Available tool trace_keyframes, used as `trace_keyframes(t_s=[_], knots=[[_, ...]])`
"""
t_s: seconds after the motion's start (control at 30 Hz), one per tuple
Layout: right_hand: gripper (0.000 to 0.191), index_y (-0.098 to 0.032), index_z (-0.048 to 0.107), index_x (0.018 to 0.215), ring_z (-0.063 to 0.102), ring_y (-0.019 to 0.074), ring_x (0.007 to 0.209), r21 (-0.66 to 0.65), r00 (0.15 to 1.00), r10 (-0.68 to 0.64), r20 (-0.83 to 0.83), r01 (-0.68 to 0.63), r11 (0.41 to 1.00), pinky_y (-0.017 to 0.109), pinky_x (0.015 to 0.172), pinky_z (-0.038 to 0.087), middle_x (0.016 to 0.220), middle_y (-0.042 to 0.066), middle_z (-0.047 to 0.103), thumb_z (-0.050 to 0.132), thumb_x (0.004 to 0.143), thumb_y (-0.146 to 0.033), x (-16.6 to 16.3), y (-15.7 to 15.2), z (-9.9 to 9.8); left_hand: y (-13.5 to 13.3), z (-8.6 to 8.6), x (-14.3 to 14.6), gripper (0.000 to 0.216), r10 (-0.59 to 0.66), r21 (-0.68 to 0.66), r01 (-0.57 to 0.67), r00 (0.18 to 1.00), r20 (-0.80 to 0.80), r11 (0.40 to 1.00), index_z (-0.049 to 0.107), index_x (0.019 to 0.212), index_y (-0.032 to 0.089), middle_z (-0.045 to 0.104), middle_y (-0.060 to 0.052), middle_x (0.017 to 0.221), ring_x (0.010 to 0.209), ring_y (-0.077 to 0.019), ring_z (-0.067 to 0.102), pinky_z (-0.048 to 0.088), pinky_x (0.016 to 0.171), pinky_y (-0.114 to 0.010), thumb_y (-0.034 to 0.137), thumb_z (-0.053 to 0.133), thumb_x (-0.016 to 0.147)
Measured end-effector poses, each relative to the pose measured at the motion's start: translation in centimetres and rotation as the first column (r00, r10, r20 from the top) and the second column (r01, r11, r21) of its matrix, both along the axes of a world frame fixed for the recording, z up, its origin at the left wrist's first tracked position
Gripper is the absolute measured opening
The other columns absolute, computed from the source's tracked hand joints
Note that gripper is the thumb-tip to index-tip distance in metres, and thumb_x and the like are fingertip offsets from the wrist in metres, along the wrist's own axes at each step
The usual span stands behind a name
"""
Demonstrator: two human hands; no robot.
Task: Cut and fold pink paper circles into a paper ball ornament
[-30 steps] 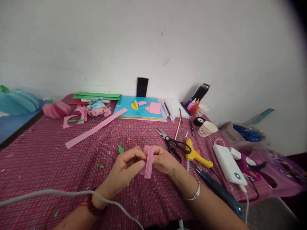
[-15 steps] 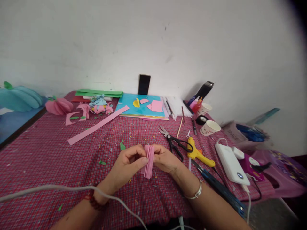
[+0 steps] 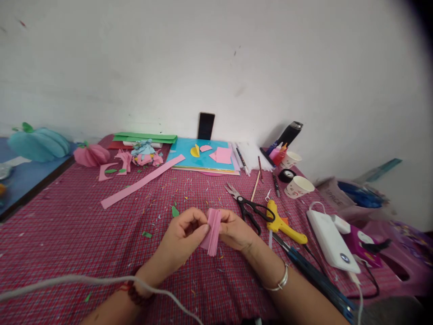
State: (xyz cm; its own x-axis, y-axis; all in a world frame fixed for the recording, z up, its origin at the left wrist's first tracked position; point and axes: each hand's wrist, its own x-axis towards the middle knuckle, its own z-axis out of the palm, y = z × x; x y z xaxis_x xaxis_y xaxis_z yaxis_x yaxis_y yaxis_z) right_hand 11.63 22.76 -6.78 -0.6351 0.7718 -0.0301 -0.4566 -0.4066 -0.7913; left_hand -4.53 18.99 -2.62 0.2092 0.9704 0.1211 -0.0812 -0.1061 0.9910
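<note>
A stack of folded pink paper is held upright between my two hands above the checked tablecloth. My left hand pinches its left side, thumb and fingertips on the outer layer. On the other side my right hand grips the stack's right edge; some of its fingers are hidden behind the paper. Just right of my hands lie black-handled scissors, blades apart, and a yellow glue gun. A long pink paper strip rests to the left, farther back.
Pink and light-blue paper pumpkins stand far left. At the back are a blue folder and a phone against the wall. Paper cups, a power bank and a blue cutter occupy the right. A white cable crosses the front.
The outer layer of the pink paper stack has turned slightly, showing more of its flat face by my left fingers. Both hands keep their hold; the whole view has shifted a little.
</note>
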Motion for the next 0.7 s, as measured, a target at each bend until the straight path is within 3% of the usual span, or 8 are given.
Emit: trace_keyframes(t_s=[0.13, 0.33, 0.5, 0.7], knots=[[0.028, -0.015, 0.073, 0.077, 0.060, 0.0096, 0.065, 0.027, 1.000, 0.011, -0.005, -0.011, 1.000, 0.023, 0.069, 0.047, 0.071, -0.001, 0.068, 0.087, 0.062, -0.035, 0.04, 0.03, 0.01, -0.18, 0.08, 0.11, 0.013, 0.066, -0.023, -0.065, 0.997, 0.034, 0.998, 0.049, 0.071, 0.019, 0.047, 0.005, 0.062, 0.054, -0.0090, 0.043, 0.037, 0.050, -0.021, 0.019, 0.062, 0.075], [0.031, -0.016, 0.072, 0.077, 0.059, 0.0097, 0.066, 0.042, 1.000, 0.007, 0.018, -0.008, 0.999, 0.025, 0.073, 0.047, 0.071, -0.002, 0.066, 0.086, 0.062, -0.038, -0.01, 0.04, -0.02, -0.14, -0.52, -0.41, 0.009, 0.022, 0.133, -0.021, 1.000, -0.008, 0.991, 0.063, 0.074, 0.018, 0.058, 0.001, 0.069, 0.063, -0.0113, 0.052, 0.041, 0.059, -0.023, 0.014, 0.058, 0.079], [0.029, -0.016, 0.071, 0.075, 0.056, 0.0096, 0.063, 0.058, 1.000, 0.008, 0.016, -0.009, 0.998, 0.025, 0.072, 0.046, 0.069, -0.002, 0.064, 0.086, 0.062, -0.037, -0.03, 0.07, 0.00, -0.18, -0.70, -0.39, 0.005, -0.019, 0.074, 0.012, 0.995, 0.097, 0.997, 0.062, 0.072, 0.018, 0.057, 0.001, 0.068, 0.062, -0.0108, 0.052, 0.042, 0.057, -0.022, 0.016, 0.064, 0.075], [0.027, -0.017, 0.072, 0.078, 0.057, 0.0090, 0.064, 0.067, 1.000, 0.014, 0.000, -0.014, 0.998, 0.025, 0.072, 0.046, 0.070, -0.003, 0.065, 0.085, 0.064, -0.036, 0.04, 0.13, -0.06, -0.09, -0.26, -0.19, 0.007, -0.021, 0.051, 0.016, 0.995, 0.101, 0.999, 0.061, 0.069, 0.017, 0.057, 0.002, 0.067, 0.061, -0.0100, 0.052, 0.042, 0.056, -0.021, 0.015, 0.065, 0.074]])
